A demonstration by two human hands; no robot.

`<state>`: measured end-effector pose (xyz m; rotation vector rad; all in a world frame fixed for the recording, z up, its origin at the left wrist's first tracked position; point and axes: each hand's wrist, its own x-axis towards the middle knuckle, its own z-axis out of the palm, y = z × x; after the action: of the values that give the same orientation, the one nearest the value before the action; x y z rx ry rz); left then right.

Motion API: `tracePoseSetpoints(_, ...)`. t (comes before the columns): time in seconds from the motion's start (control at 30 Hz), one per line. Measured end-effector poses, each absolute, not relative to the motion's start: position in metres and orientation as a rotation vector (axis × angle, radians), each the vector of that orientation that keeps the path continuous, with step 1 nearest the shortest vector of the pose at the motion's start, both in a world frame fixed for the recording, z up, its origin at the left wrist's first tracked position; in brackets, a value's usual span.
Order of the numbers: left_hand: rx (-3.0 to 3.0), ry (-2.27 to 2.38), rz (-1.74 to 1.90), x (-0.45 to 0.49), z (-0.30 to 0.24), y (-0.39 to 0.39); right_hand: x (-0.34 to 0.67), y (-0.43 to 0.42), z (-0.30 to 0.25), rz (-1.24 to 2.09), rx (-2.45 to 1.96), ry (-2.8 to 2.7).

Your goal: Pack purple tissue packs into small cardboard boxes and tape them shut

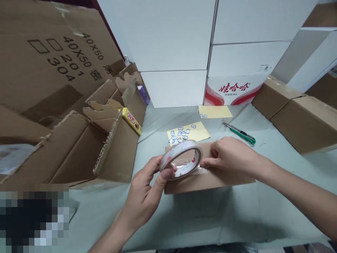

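Tape roll [181,149] sits tilted in the left hand [144,191], clamped between thumb and fingers, above the left part of a brown carton [213,179] on the cloth-covered tabletop [158,221]. The right hand [230,156] is curled on top of that carton, its thumb by a shiny strip of clear tape [202,170]; whether it pinches the strip, I cannot tell. The two hands are apart, one on each side of the roll.

Just behind the carton lies a yellow sheet [198,131] with small blue-edged stickers; a second sheet [218,111] lies farther back, near the white boxes [173,88]. A green-handled cutter [242,135] rests beyond the right hand. Open cardboard boxes [121,151] stand at left, a yellow packet [131,121] at their side, and closed brown boxes [305,119] at right.
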<state>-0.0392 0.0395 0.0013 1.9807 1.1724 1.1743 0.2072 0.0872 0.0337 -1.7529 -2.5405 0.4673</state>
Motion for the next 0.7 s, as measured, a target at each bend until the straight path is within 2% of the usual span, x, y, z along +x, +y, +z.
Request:
tracePoseSetpoints(0.23, 2.008, 1.416, 1.335, -0.032, 0.004, 0.044, 0.2, 0.095, 0.041, 0.465, -1.842, -2.615)
tracePoseSetpoints(0.5, 1.653, 1.272, 1.425, -0.03, -0.025, 0.04, 0.176, 0.095, 0.045, 0.248, -1.947, -2.662)
tracePoseSetpoints(0.7, 1.62, 1.25, 1.487, -0.031, -0.031, 0.038, 0.216, 0.097, 0.053, 0.511, -1.895, -2.554)
